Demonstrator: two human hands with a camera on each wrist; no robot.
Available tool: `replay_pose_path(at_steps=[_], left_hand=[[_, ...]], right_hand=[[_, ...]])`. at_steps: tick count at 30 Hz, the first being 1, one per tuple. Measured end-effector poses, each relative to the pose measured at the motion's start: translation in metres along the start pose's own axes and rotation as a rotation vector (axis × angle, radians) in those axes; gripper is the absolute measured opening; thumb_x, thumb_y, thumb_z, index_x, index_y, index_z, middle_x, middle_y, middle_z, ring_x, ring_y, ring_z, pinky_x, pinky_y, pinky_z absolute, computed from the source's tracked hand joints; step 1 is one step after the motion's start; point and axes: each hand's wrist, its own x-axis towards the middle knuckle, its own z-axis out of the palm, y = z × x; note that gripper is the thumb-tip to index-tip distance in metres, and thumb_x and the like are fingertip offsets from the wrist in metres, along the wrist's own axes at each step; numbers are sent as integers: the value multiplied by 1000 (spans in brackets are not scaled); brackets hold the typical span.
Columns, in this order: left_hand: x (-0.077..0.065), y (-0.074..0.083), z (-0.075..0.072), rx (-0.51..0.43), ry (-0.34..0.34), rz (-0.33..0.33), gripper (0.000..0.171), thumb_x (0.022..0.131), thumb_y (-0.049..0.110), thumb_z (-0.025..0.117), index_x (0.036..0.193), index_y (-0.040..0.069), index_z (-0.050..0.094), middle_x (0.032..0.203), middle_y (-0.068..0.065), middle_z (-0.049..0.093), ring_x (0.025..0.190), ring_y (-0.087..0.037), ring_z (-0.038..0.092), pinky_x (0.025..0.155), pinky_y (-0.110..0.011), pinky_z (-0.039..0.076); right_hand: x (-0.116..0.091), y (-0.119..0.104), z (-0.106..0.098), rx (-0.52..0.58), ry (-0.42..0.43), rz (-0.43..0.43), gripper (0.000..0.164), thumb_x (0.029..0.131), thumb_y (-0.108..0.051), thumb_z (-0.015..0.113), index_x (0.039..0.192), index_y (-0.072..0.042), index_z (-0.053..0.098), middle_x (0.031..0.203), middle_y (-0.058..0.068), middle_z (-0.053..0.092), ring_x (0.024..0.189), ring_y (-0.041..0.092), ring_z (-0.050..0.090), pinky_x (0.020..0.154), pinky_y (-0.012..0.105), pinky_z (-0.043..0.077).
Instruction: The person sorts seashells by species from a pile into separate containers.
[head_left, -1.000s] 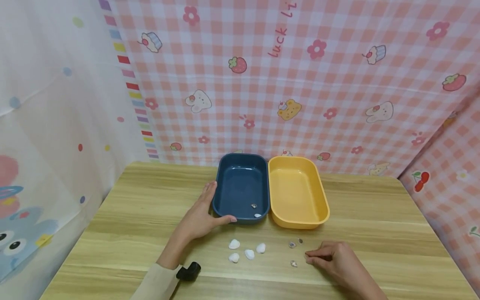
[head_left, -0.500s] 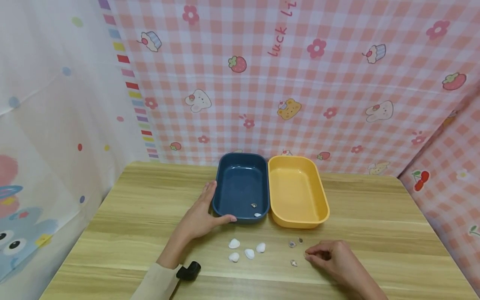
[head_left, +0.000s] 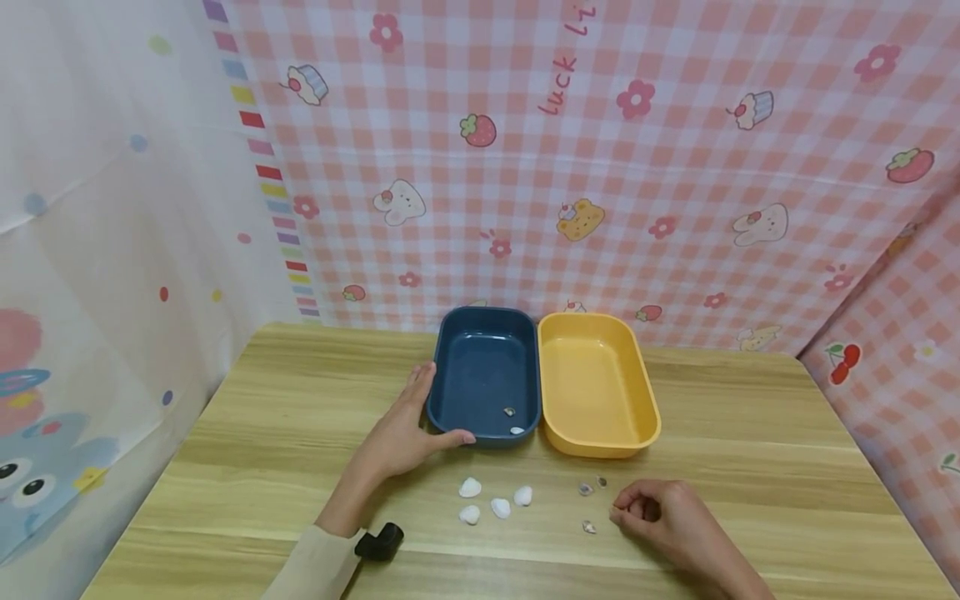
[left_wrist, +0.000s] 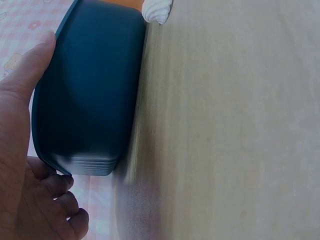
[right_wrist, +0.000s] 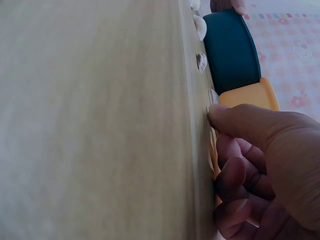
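Note:
My left hand [head_left: 401,437] holds the near left corner of a dark blue tray [head_left: 483,367], thumb along the front wall and fingers at the left side. In the left wrist view the blue tray [left_wrist: 92,85] lies between thumb and fingers. Two small shells sit inside it, a brownish shell [head_left: 509,412] and a white shell [head_left: 517,431]. On the table, my right hand [head_left: 678,525] has thumb and index finger together on a small shell [right_wrist: 209,119], mostly hidden by the fingertips. Left of that hand lie small brownish shells, among them a patterned shell [head_left: 589,527].
A yellow tray [head_left: 600,383] touches the blue tray's right side. Several white shells, such as a ribbed shell [head_left: 470,487], lie on the wooden table [head_left: 315,392] in front. A black strap-like piece [head_left: 379,542] is by the left sleeve. Patterned cloth [head_left: 525,183] hangs behind.
The right hand's fingers draw in a little at the same spot on the table. The left hand and the trays stay put; the whole view shifts very slightly.

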Motion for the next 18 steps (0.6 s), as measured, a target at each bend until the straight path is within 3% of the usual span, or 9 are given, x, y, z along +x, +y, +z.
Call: replay_pose_path(at_steps=[6, 18], left_hand=[[0, 0, 0, -4, -3, -7, 129, 73, 74, 78, 167, 19, 9, 175, -4, 8, 162, -25, 8, 125, -60, 25], [-1, 1, 0, -1, -1, -12, 130, 72, 75, 78, 167, 20, 9, 175, -4, 8, 162, -25, 8, 125, -60, 25]], right_hand=[[-1, 0, -3, 53, -57, 84, 14, 87, -27, 83, 81, -24, 71, 69, -14, 62, 62, -3, 53, 55, 19, 48], [0, -1, -6, 111, -97, 123, 15, 89, -33, 81, 82, -22, 72, 71, -11, 64, 62, -2, 53, 56, 20, 48]])
